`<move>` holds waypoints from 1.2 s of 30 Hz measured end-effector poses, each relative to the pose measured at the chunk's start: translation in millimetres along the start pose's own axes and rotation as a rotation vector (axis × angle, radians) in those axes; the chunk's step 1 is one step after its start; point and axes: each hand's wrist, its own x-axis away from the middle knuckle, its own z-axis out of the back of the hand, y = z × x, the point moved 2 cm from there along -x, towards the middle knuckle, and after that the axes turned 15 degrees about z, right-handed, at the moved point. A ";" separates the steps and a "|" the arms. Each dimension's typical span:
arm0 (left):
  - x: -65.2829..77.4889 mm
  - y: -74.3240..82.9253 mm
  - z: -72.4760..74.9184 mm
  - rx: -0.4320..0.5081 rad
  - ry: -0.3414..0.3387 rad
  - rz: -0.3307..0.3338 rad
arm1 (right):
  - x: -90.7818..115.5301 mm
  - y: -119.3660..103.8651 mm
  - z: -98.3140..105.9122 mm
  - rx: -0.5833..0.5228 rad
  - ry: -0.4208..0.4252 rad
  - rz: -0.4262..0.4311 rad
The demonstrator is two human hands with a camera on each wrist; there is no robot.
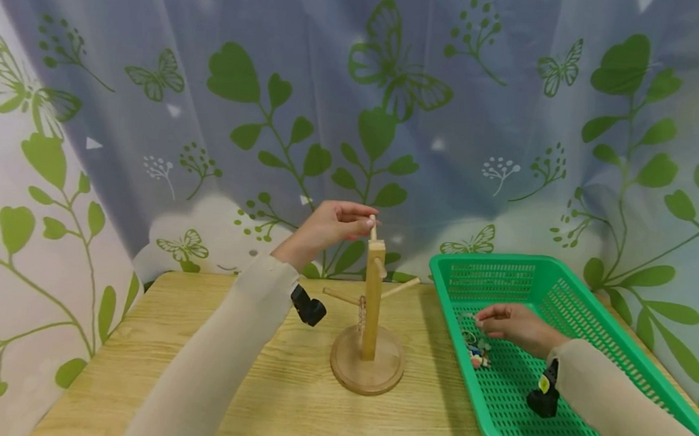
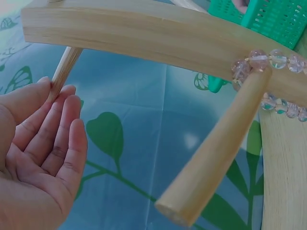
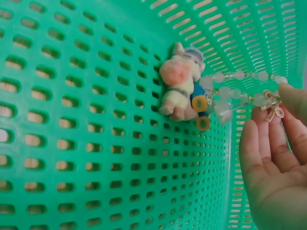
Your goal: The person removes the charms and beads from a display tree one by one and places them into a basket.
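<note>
My left hand (image 1: 340, 221) pinches an upper wooden peg (image 2: 65, 67) of a wooden stand (image 1: 372, 309) between thumb and fingertips; its other fingers are loosely bent. On a lower peg (image 2: 216, 148) of the stand hangs a bracelet of clear and pinkish beads (image 2: 278, 59). Inside the green basket (image 1: 477, 409), my right hand (image 1: 516, 327) pinches a pale beaded bracelet (image 3: 228, 92) beside its bow-shaped charm (image 3: 273, 109). Part of that bracelet stretches away from the fingers toward a small animal figure (image 3: 181, 79) with a pinkish front.
The stand's round base (image 1: 366, 377) rests on the wooden table (image 1: 274, 390), left of the basket. More small trinkets (image 1: 477, 355) lie along the basket's left side. A curtain (image 1: 309, 105) with green leaves and butterflies hangs right behind the table.
</note>
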 end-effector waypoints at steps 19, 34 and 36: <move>-0.8 0.1 0.5 0.017 -0.066 -0.058 | -0.9 7.1 4.4 0.104 0.092 0.011; 6.4 -10.1 18.4 0.018 0.020 -0.048 | -0.8 -1.1 9.1 0.083 0.092 0.032; 7.4 -12.0 21.4 0.020 0.040 -0.045 | -1.2 -4.1 9.8 0.060 0.097 0.029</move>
